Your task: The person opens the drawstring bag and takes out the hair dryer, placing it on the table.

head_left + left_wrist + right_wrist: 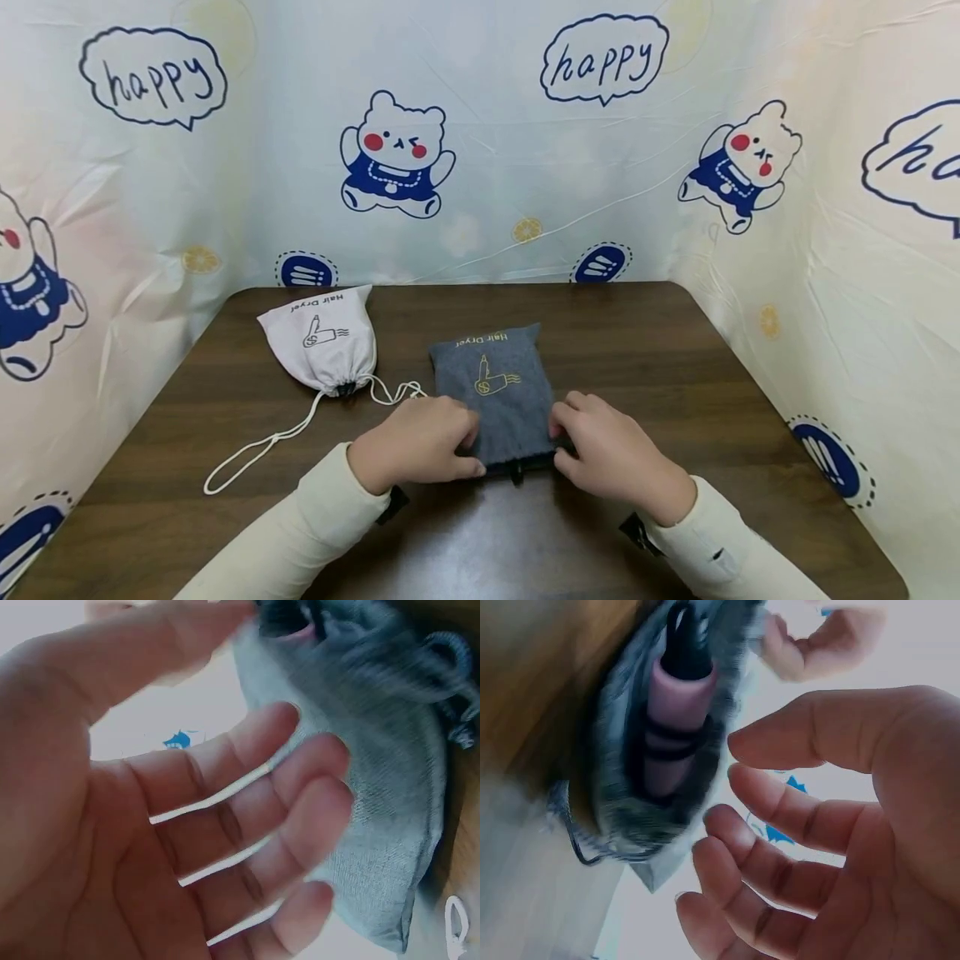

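Nearby, white pouch [330,343], cord [410,388] just beside left hand [422,440]; it and right hand [611,447], fingers loose, flank gray bag [510,421].

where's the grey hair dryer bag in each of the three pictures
head: grey bag, just below the middle
left wrist: grey bag, mostly in the right half
right wrist: grey bag, upper left, its open mouth showing a pink item
shared landmark: the left hand, large at left in left wrist, upper right in right wrist

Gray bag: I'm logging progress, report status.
Left hand, right hand flanking gray bag. Mouth open, pink item inside. White cord close by left hand.
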The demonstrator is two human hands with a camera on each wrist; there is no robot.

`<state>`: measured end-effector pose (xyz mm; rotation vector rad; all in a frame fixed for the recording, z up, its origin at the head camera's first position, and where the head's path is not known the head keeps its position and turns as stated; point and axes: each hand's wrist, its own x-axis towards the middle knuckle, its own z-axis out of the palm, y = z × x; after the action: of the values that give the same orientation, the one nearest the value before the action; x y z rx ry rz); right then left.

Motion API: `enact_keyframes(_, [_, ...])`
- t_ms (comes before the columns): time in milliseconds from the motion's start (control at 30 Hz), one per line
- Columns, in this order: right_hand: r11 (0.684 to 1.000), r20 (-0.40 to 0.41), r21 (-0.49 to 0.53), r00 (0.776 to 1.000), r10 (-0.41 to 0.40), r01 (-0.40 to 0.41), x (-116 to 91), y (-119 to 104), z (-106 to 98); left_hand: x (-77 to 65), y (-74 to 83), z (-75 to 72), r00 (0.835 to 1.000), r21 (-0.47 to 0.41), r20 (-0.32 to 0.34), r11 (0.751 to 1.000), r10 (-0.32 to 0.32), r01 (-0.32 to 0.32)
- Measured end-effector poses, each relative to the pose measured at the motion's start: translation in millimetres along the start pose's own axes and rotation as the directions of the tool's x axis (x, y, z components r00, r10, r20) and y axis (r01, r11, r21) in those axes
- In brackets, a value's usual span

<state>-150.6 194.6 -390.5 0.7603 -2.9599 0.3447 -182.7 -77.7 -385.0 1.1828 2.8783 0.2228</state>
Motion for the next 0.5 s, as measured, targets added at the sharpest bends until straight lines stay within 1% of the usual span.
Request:
enact_keyframes(67, [1.000, -0.018, 0.003, 1.000, -0.011, 0.011, -5, -5, 0, 6.5, -4.8, -2.1, 1.000, -0.087, 0.014, 0.996, -0.007, 0.008])
enact_keyframes(100, [1.000, -0.029, 0.012, 0.999, -0.020, 0.021, -7, -8, 0, 10.4, -7.2, -3.0, 1.000, -0.114, 0.006, 0.993, -0.017, 0.017])
enact_keyframes(167, [0.998, -0.027, 0.049, 0.999, -0.043, 0.044, -11, -13, 2, 20.0, -13.3, -2.6, 0.998, -0.130, -0.039, 0.991, -0.045, 0.039])
enact_keyframes(233, [0.992, 0.015, 0.114, 0.998, -0.059, 0.057, -15, -17, 6, 30.2, -20.1, -1.9, 0.992, -0.121, -0.103, 0.991, -0.077, 0.065])
enact_keyframes(333, [0.982, 0.104, 0.185, 0.993, -0.055, 0.035, -18, -22, 12, 45.8, -31.4, 1.2, 0.973, -0.075, -0.198, 0.992, -0.117, 0.105])
enact_keyframes(400, [0.979, 0.134, 0.201, 0.990, -0.043, 0.015, -19, -25, 17, 55.9, -38.8, 4.0, 0.964, -0.049, -0.233, 0.991, -0.129, 0.121])
enact_keyframes(500, [0.982, 0.129, 0.187, 0.991, -0.019, -0.006, -20, -27, 22, 70.3, -49.7, 8.6, 0.956, -0.008, -0.255, 0.989, -0.145, 0.148])
